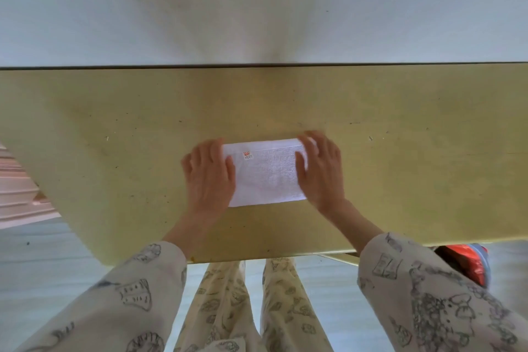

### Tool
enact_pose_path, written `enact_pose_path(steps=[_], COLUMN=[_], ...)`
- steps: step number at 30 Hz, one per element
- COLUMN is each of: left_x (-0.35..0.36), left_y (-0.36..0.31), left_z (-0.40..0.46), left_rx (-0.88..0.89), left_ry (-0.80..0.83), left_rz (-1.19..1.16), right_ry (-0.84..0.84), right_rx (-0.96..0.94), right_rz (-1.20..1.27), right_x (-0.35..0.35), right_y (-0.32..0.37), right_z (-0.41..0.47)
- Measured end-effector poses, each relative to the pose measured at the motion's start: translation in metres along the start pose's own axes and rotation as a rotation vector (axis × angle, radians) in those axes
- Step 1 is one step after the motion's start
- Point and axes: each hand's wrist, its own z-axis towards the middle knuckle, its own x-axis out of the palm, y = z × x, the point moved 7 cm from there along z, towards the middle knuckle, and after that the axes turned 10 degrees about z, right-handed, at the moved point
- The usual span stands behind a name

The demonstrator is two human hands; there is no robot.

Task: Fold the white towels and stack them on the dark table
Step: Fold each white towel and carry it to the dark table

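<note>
The folded white towel [265, 173] lies on the yellowish table [114, 123] between her left hand [210, 173] and right hand [321, 170], fingers flat on its ends; soft, light, floppy—best pinched at both short edges.

There is one view only, from a wide-angle camera worn on the person's head. It looks forward and steeply down over the desk [114, 151], whose near edge crosses the lower part of the picture and whose far edge runs straight across the upper part. The wide lens bends the sides outward. The left hand [210, 173] and right hand [321, 170] sit near the centre, close below the camera, with both sleeves coming in from the bottom corners. The person's legs and the floor show under the near edge.
</note>
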Motion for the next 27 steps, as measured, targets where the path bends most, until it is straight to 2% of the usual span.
enact_pose_path(steps=[2,4,6,9,16,19,21,24,25,27], left_x=[0.017,0.037,0.054,0.068,0.067,0.062,0.047,0.016,0.010,0.017], left_y=[-0.029,-0.044,-0.041,-0.031,-0.030,-0.029,-0.019,0.022,0.034,0.046], left_z=[-0.014,-0.021,-0.021,-0.020,-0.019,-0.016,-0.014,-0.021,-0.026,-0.034], left_rx=[0.202,0.292,0.292,0.328,0.339,0.334,0.224,-0.193,-0.357,-0.582], left_ry=[0.010,0.043,0.073,0.075,0.028,0.053,0.028,-0.127,-0.124,0.045], left_rz=[0.013,0.043,0.067,0.130,0.171,0.048,-0.197,-0.353,-0.354,-0.319], right_ry=[0.103,0.187,0.238,0.257,0.273,0.300,0.312,0.291,0.288,0.305], right_rx=[-0.086,-0.050,-0.009,-0.045,-0.065,-0.050,-0.047,-0.025,-0.042,-0.113], right_rz=[-0.031,-0.054,-0.067,-0.137,-0.221,-0.231,-0.234,-0.142,-0.112,-0.092], right_x=[0.027,0.048,0.058,0.060,0.062,0.063,0.062,0.055,0.054,0.057], right_y=[0.012,0.006,-0.010,-0.030,-0.035,-0.036,-0.035,-0.024,-0.014,0.008], right_z=[-0.016,-0.022,-0.023,-0.025,-0.026,-0.026,-0.025,-0.024,-0.024,-0.027])
